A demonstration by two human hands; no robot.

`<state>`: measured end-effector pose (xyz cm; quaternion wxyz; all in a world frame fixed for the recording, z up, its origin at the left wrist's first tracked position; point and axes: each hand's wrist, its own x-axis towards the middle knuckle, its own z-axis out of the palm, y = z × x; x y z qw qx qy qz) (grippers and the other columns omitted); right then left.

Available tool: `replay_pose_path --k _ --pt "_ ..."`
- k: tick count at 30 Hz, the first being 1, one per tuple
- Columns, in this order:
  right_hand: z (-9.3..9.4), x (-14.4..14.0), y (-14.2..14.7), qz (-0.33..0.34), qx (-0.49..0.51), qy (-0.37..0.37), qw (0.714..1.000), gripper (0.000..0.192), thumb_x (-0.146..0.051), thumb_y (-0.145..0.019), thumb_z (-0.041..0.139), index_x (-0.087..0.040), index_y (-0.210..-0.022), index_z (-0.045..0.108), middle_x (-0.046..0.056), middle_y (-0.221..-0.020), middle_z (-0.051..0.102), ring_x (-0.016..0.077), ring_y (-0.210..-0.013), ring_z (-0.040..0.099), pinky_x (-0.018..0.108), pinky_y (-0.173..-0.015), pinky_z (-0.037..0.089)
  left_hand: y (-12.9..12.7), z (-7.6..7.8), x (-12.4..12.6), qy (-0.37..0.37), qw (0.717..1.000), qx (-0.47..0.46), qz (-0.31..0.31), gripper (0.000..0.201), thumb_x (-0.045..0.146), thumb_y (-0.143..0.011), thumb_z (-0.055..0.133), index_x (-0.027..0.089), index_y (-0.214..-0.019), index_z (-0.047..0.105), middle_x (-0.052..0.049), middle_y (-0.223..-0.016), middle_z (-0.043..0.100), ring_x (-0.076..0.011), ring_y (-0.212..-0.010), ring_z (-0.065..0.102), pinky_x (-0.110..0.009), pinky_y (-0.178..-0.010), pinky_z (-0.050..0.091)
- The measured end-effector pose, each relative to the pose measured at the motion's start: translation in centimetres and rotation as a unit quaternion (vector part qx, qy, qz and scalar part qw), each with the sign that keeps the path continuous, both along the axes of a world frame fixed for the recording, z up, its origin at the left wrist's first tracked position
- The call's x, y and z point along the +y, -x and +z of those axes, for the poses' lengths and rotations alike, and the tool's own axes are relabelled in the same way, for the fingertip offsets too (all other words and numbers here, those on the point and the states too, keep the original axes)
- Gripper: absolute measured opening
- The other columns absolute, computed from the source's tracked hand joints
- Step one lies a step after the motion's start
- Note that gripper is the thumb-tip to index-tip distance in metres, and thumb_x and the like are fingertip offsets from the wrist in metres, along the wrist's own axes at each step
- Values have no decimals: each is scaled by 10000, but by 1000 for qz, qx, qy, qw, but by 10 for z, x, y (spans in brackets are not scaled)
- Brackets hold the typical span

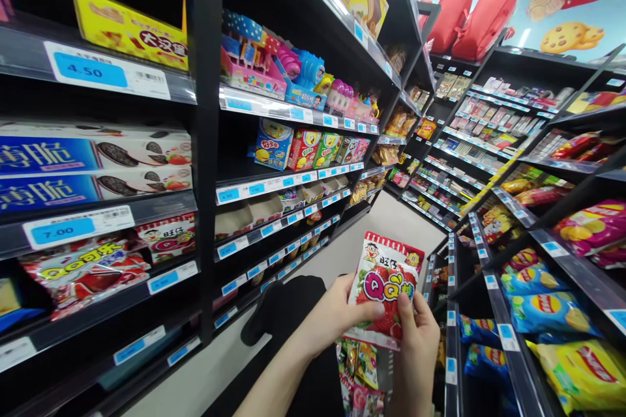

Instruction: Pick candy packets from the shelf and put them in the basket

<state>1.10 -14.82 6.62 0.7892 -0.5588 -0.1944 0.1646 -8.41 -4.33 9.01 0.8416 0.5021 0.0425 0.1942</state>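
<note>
- The aisle floor [391, 221] runs toward 12 o'clock as a pale, smooth strip; it is narrow, closed in by dark shelf edges on both sides.
- At 9 o'clock stand the left shelves [205, 143], black metal with blue price labels [90, 70] along the front edges. The right shelves [493, 313] at 3 o'clock lean close to the hands, so open room is mainly in the middle.
- The candy bag [386, 287] is near the lower middle of the view, upright, just left of the right shelf edge. It is a flat, glossy plastic pouch, white and red, with strawberry pictures and a crimped top edge.
- The left hand [337, 316] holds the bag from 9 o'clock; its thumb lies across the front face and the fingers are hidden behind.
- The right hand [415, 339] grips the lower part from 5 o'clock, with the thumb pressed on the front; its fingers are closed on the bag.
- Under the hands hang more candy packets [359, 365], shiny and colourful.
- Yellow and blue chip bags [542, 313] lie at 3 o'clock, puffy and glossy.
</note>
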Motion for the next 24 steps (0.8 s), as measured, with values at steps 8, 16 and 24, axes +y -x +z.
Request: replay_pose_path --k 8,16,24 --pt "2 -3 -2 11 -51 8 999 447 -444 -663 766 -180 -984 602 75 -860 722 248 -732 682 314 -614 549 1 4 1 -59 996 46 52 505 31 -523 752 120 -1004 623 -59 -944 725 -230 -870 651 -299 -754 497" --pt "2 -4 -2 14 -78 36 996 354 -415 -668 773 -167 -878 630 63 -822 708 229 -729 660 307 -630 551 3 0 2 -63 998 1 7 748 -49 -494 741 171 -1184 555 -33 -985 711 -203 -852 657 -303 -787 513" --pt "-1 -3 2 -62 -47 -22 997 429 -393 -638 804 -172 -955 618 45 -827 716 207 -737 659 267 -630 544 5 4 3 -85 996 7 -8 609 13 -570 725 154 -1148 595 -63 -1003 710 -256 -902 656 -325 -737 528"
